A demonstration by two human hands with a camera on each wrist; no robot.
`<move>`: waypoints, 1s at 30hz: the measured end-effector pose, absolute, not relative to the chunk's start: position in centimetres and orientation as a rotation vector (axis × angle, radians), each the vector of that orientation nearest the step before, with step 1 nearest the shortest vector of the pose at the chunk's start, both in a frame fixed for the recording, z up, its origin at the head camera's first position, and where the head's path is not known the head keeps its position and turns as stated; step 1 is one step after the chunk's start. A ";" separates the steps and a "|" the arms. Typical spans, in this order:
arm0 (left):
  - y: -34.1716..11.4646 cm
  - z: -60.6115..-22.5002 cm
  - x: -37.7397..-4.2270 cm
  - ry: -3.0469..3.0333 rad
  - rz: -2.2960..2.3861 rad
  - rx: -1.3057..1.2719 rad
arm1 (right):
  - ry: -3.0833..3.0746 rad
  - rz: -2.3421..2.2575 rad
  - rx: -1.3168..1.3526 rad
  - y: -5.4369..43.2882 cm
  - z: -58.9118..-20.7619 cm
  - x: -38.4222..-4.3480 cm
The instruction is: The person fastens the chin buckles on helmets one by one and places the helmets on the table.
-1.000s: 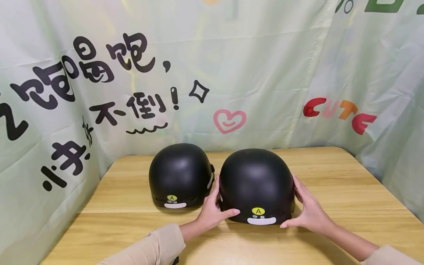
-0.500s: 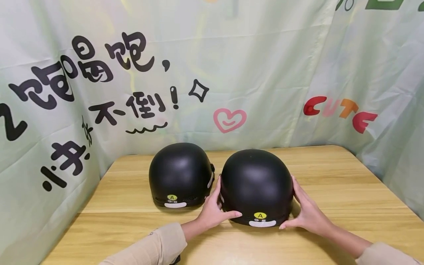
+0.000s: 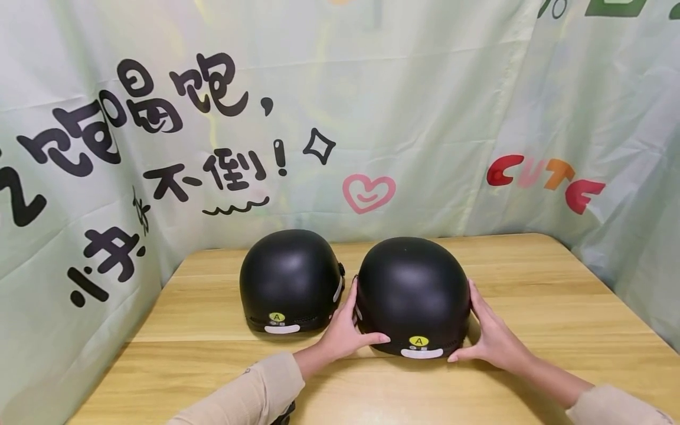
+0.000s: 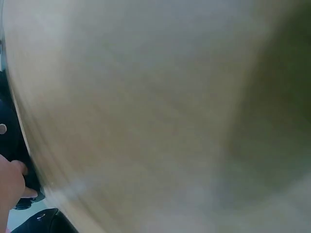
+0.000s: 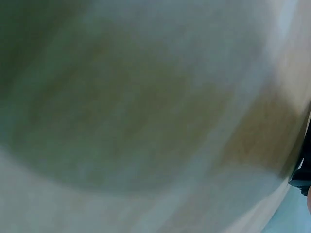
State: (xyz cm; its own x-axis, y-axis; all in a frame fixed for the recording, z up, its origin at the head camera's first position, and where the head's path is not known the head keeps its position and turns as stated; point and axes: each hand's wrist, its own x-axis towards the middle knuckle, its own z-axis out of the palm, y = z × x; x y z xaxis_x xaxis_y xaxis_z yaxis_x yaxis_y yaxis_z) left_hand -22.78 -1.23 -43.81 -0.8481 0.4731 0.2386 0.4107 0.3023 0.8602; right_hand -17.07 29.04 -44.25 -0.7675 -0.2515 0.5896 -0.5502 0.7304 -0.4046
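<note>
A matte black helmet (image 3: 414, 289) with a yellow "A" sticker and a white strip low on its near side stands right of the table's middle. My left hand (image 3: 342, 330) holds its left side, thumb along the lower edge. On the opposite side my right hand (image 3: 496, 339) grips it, with the thumb near the bottom rim. To the left is a second black helmet (image 3: 289, 280) with the same markings, close beside my left fingers. In the left wrist view my left hand (image 4: 9, 182) shows at the edge against black. The right wrist view catches only a black edge of the helmet (image 5: 302, 167).
Both helmets are on a light wood-grain table (image 3: 558, 295). Pale green cloth (image 3: 425, 118) with printed lettering hangs behind and along both sides. A small dark object (image 3: 285, 415) shows under the left sleeve at the bottom edge.
The held helmet has shifted slightly to the right between my hands, its sticker dipping and then rising a little. My left hand has followed to the right. The other helmet stays put.
</note>
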 end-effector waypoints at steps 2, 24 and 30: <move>-1.1 -43.7 -22.7 2.587 1.529 0.841 | -2.445 0.799 0.600 29.1 -44.2 -17.2; 1.0 -43.3 -20.1 2.849 1.459 0.820 | -2.430 0.852 0.613 29.1 -41.9 -17.8; 1.7 -43.3 -20.5 2.897 1.400 0.818 | -2.426 0.855 0.606 29.5 -41.7 -18.3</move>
State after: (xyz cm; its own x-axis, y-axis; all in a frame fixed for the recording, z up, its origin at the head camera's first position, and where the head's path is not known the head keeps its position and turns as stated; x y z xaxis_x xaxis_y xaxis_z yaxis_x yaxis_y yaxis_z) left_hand -20.52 1.71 -43.29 -0.8637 0.3518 0.3608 0.5013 0.5267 0.6865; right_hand -18.27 29.50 -41.70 -0.7794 -0.2407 0.5784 -0.5502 0.7046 -0.4482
